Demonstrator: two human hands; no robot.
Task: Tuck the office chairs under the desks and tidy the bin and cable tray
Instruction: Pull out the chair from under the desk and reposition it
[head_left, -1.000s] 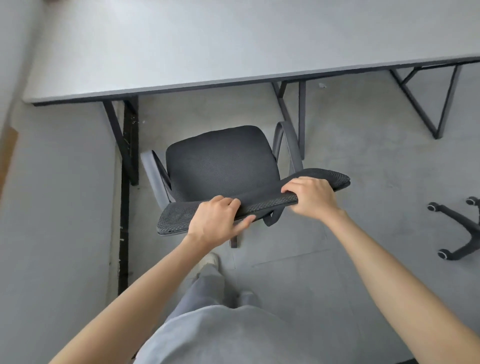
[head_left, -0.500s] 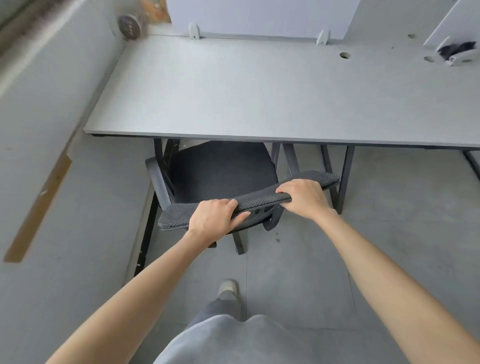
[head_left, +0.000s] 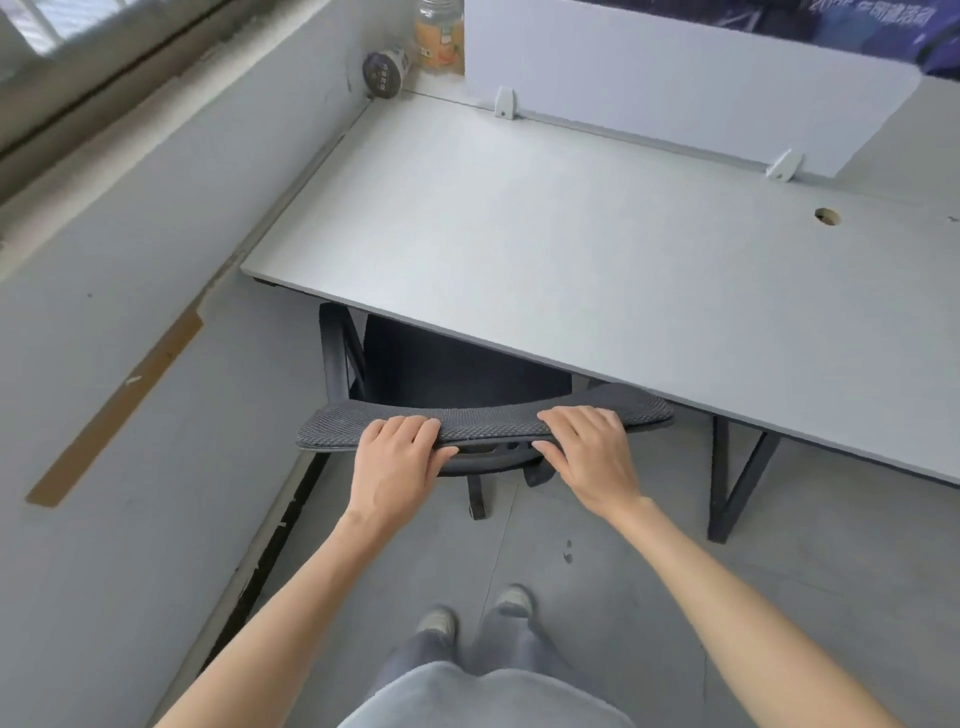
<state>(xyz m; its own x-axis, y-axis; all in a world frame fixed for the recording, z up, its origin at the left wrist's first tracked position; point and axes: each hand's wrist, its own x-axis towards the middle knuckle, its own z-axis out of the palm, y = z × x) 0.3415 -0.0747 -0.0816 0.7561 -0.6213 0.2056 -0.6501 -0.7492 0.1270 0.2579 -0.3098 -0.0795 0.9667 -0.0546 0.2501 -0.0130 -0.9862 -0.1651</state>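
Observation:
A black mesh office chair (head_left: 441, 374) stands with its seat mostly under the grey desk (head_left: 597, 249); only the seat's rear part, the left armrest and the curved backrest top (head_left: 488, 421) show. My left hand (head_left: 400, 457) grips the backrest's top edge left of centre, fingers over it and thumb beneath. My right hand (head_left: 587, 452) grips the same edge to the right. No bin or cable tray is in view.
A wall with a brown tape strip (head_left: 119, 405) runs close along the left. A white divider panel (head_left: 675, 83) stands at the desk's back, with a jar (head_left: 439, 34) and a cup (head_left: 384, 73) at the far corner. A black desk leg (head_left: 727, 483) stands right of the chair.
The chair has rolled forward, from fully out in front of the desk to seat mostly beneath it. Both hands kept their hold on the backrest, and my view has tilted up over the desktop.

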